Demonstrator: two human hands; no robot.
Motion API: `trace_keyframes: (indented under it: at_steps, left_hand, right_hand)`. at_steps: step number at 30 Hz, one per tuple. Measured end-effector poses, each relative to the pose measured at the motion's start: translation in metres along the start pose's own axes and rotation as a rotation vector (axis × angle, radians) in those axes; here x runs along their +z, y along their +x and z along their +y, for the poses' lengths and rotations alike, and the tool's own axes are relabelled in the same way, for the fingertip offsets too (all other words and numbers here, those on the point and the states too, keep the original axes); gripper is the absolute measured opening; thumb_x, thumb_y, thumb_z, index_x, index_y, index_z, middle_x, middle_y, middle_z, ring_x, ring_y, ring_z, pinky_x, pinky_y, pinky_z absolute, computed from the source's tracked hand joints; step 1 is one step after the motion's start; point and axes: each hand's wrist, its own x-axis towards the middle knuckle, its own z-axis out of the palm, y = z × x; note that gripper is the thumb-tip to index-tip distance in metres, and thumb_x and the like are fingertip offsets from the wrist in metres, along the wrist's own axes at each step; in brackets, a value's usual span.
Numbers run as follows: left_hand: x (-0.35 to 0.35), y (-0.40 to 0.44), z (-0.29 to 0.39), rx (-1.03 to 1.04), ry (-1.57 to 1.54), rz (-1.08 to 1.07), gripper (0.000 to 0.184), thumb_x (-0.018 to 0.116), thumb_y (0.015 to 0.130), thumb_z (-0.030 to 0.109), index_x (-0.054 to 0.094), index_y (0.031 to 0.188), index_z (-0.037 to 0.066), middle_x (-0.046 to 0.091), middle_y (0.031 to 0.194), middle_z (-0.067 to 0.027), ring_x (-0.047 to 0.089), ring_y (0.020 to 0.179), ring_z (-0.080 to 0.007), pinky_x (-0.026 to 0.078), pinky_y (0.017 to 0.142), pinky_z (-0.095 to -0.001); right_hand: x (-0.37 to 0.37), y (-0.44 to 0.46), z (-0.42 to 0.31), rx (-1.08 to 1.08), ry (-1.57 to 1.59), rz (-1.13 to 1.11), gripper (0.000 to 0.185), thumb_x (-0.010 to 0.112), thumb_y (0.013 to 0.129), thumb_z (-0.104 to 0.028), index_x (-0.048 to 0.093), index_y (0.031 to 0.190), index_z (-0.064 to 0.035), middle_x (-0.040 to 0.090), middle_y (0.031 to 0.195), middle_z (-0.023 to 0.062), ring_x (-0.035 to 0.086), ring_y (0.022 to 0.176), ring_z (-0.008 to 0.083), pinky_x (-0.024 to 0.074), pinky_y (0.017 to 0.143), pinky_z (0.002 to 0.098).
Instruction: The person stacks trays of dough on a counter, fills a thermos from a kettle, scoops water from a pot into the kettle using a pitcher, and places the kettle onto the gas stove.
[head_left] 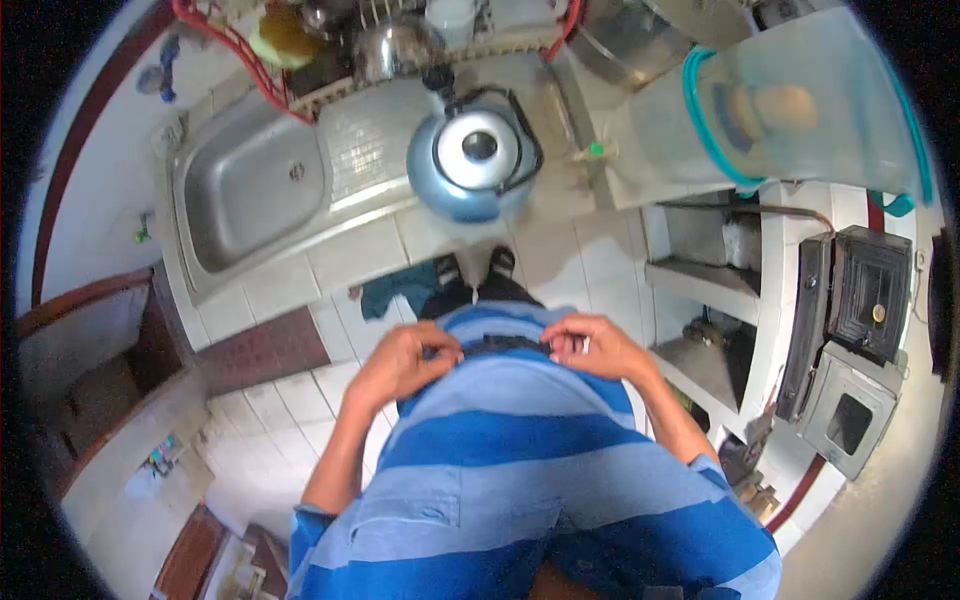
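Note:
At the front of my waist, my left hand [408, 365] has its fingers curled in a pinch on the cloth of the blue striped shirt [480, 440]. Level with it on the other side, my right hand [592, 345], a ring on one finger, pinches the same shirt near its lower front. A dark strip [510, 342], perhaps a waistband or belt, lies between the two hands. What exactly sits under the fingertips is partly hidden. Ahead of me on the counter stands a blue kettle [468, 190] with a silver lid and black handle.
A steel sink [255, 190] lies left of the kettle. Behind it is a red-edged dish rack [240, 50] with pots. A translucent container with teal rims [650, 140] lies at right, above shelves [700, 285] and a stove with metal doors [870, 290]. A dark cloth [395, 290] hangs low.

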Motion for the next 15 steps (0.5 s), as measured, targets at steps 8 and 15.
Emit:
trace_keyframes:
  at_steps: [8,15]
  left_hand:
    - [-0.024,0.027,0.006,-0.128,-0.106,0.145,0.039,0.075,0.087,0.028,0.069,0.115,0.002,0.069,0.103,-0.0125,0.066,0.092,-0.0210,0.052,0.080,-0.0331]
    - [-0.046,0.115,0.003,0.069,0.236,0.721,0.053,0.078,0.081,0.027,0.061,0.124,0.000,0.065,0.112,-0.0181,0.060,0.106,-0.0339,0.047,0.093,-0.0426]
  right_hand:
    - [-0.043,0.008,-0.002,-0.009,0.005,-0.021,0.030,0.075,0.088,-0.024,0.071,0.112,-0.0055,0.067,0.091,0.0016,0.058,0.080,0.0090,0.0495,0.073,0.0254]
    - [-0.090,0.081,-0.060,-0.420,-0.255,0.504,0.016,0.069,0.087,-0.011,0.069,0.100,-0.0018,0.065,0.090,0.0111,0.063,0.081,0.0235,0.0506,0.070,0.0344]
